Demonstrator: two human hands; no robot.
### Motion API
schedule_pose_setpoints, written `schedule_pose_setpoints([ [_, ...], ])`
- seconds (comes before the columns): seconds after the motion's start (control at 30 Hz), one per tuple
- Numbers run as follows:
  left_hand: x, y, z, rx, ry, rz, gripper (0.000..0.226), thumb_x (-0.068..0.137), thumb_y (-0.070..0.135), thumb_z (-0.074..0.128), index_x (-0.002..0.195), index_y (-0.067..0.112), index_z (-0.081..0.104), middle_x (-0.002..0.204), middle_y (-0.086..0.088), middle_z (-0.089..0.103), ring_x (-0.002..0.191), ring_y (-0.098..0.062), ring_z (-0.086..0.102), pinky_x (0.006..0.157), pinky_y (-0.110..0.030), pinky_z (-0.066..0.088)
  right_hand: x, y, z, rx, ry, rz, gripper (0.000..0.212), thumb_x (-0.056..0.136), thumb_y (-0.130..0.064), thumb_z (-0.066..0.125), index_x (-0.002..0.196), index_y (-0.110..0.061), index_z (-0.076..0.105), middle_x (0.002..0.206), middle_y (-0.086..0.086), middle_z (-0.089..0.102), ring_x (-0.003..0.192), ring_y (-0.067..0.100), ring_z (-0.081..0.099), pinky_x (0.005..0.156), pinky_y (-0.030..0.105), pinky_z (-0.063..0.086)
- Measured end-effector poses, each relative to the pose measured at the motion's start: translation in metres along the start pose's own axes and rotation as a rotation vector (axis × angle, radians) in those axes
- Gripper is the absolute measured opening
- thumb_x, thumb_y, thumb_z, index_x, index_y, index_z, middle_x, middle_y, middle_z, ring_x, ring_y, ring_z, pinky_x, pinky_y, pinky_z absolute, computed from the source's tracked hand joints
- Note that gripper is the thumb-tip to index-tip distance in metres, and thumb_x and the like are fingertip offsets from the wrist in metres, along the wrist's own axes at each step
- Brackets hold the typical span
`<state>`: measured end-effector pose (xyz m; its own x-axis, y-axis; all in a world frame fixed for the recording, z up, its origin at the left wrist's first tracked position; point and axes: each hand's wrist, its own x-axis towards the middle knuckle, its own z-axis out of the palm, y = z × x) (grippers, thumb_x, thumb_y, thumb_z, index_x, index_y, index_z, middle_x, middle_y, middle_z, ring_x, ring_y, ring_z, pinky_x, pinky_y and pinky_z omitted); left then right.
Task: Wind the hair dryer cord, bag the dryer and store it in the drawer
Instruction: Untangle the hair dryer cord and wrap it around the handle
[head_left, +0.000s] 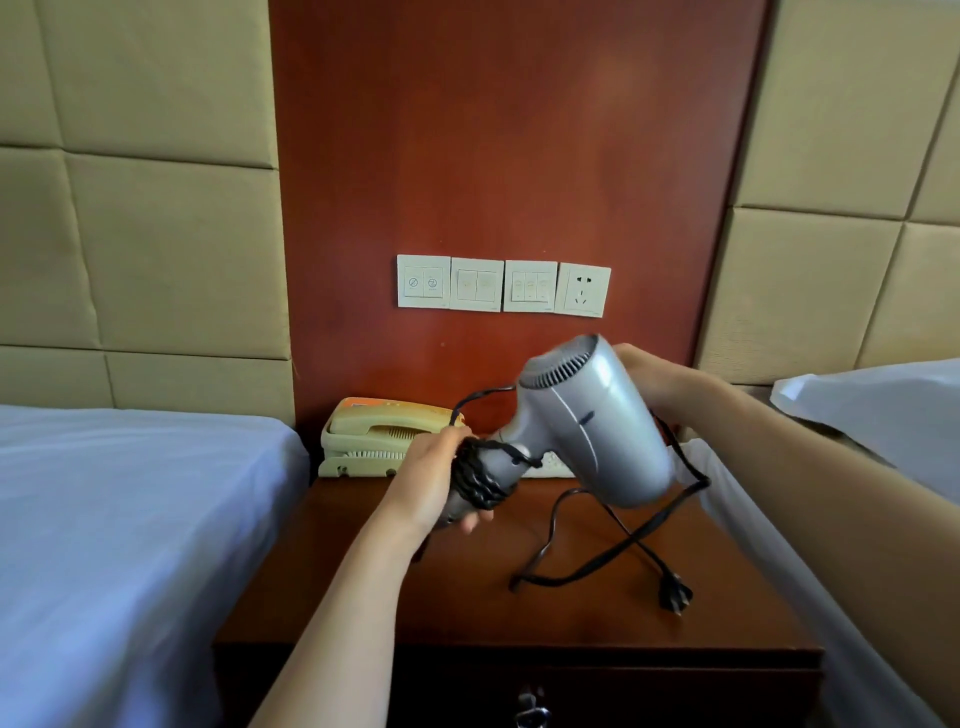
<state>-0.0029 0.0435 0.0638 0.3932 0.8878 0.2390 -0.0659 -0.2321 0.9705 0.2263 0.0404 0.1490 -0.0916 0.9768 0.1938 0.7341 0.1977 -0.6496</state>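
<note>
- Your left hand (434, 480) is clenched round the handle of the dryer (597, 421), fingers closed over the black coils of cord (485, 486) already wrapped there. That grip pins the turns so they do not slip off the smooth plastic.
- Your right hand (649, 379) sits at the far right end of the barrel, its fingers hidden behind it. I cannot tell whether it grasps the barrel, the cord, or both.
- The dryer is held in the air above the nightstand (363, 597), barrel tilted, with the slotted vent facing up and left. Its shell is glossy silver-grey plastic, rounded and slick.
- The winding looks only partly done. A loop stands up on the left of the barrel, and the slack drops on the right, bends sharply and crosses over itself on the wood.
- The plug (675, 597) lies loose on the near right of the nightstand top, free of the wall socket (583, 289). The cord is flat, rubbery and kinked, so it will likely spring back unless you keep it taut.
- The drawer (623, 691) is shut below the near edge, its metal pull (530, 709) just in view. No bag is visible.
- A cream telephone (374, 431) sits far left on the top, with white-sheeted beds on either side.
</note>
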Motion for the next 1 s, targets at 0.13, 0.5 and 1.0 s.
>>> schedule_pose_setpoints([
  [0.13,0.004,0.004,0.0,-0.322,0.063,-0.059,0.051,0.099,0.026,0.022,0.068,-0.002,0.051,0.039,-0.016,0.049,0.027,-0.02,0.04,0.031,-0.017,0.031,-0.004,0.015,0.012,-0.032,-0.031,0.01,0.036,0.067,-0.003,0.06,0.092,0.023,0.056,0.072,0.035,0.05,0.07,0.021,0.039,0.058,0.031,0.033],
  [0.5,0.011,-0.004,-0.017,-0.444,0.271,-0.222,0.055,0.095,0.036,0.024,0.067,0.0,0.054,0.038,-0.009,0.049,0.024,-0.016,0.038,0.03,-0.011,0.028,-0.026,-0.004,0.028,-0.322,-0.171,-0.183,0.033,0.092,-0.03,0.056,0.06,-0.022,0.061,0.049,-0.01,0.045,0.048,0.003,0.037,0.05,0.015,0.033],
  [1.0,0.004,-0.013,-0.003,0.337,0.629,-0.078,0.033,0.087,0.029,0.037,0.069,0.016,0.061,0.052,-0.005,0.065,0.045,-0.024,0.06,0.067,-0.037,0.052,-0.05,-0.079,0.056,-0.854,-0.073,-0.401,0.025,0.095,-0.03,0.048,0.083,-0.014,0.063,0.076,0.003,0.062,0.064,0.021,0.045,0.061,0.03,0.037],
])
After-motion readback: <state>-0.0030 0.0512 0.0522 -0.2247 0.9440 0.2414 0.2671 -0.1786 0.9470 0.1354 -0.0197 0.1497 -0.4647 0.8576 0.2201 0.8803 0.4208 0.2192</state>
